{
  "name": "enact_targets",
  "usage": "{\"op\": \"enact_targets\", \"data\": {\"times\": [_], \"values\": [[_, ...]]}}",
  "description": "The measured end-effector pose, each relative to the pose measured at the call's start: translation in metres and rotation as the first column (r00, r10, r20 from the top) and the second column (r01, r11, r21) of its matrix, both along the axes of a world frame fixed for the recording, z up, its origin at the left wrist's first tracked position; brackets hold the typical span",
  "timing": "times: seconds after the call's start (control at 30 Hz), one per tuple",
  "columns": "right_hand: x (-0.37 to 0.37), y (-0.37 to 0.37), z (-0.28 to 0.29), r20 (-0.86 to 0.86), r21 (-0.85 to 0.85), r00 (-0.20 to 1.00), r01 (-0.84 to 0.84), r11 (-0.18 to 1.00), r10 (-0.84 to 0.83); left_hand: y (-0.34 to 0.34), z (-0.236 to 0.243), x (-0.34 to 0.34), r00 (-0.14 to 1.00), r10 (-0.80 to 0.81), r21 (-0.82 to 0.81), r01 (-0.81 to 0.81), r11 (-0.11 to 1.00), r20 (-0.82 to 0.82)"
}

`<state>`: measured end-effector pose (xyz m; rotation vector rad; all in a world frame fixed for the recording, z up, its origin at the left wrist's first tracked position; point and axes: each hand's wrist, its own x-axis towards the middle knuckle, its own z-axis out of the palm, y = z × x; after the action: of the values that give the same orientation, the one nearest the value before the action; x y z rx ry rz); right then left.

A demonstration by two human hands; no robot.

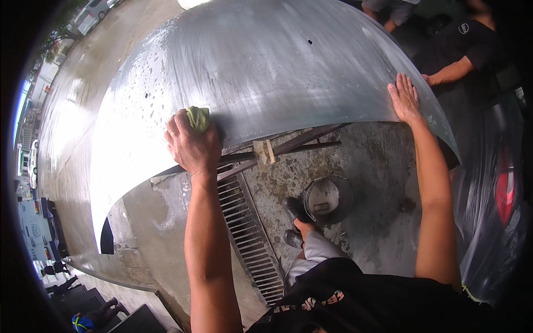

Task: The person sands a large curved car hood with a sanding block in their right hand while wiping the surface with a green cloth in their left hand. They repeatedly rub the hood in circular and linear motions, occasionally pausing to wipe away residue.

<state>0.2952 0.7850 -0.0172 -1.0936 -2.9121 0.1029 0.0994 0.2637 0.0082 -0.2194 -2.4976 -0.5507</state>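
Note:
A wet, silvery grey curved panel point(266, 66), like a car hood, spans the upper view, with water drops on its left part. My left hand point(191, 144) grips a crumpled green cloth or pad point(198, 116) against the panel near its lower edge. Farther right, my right hand point(405, 97) lies flat on the panel close to that edge, fingers stretched out. Beneath the panel, dark metal bars point(294, 141) of a support show, with a pale block point(264, 152) on them.
Below are a bucket point(340, 212), a drain grate point(247, 233) and my feet. A co-worker's arm point(452, 72) reaches to the panel at upper right, another person's legs point(388, 14) behind. Plastic sheeting point(483, 238) hangs right. Distant vehicles and people line the left rim.

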Motion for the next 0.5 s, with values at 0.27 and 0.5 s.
{"op": "enact_targets", "data": {"times": [0.27,0.5], "values": [[-0.004,-0.016,0.011,0.023,0.005,1.0,0.015,1.0,-0.015,-0.005,0.003,0.004,1.0,0.022,0.042,-0.023,0.999,0.021],[-0.006,-0.017,0.013,0.022,-0.006,1.0,0.018,1.0,-0.018,-0.005,0.006,0.007,1.0,0.021,0.035,-0.022,0.999,0.013]]}}
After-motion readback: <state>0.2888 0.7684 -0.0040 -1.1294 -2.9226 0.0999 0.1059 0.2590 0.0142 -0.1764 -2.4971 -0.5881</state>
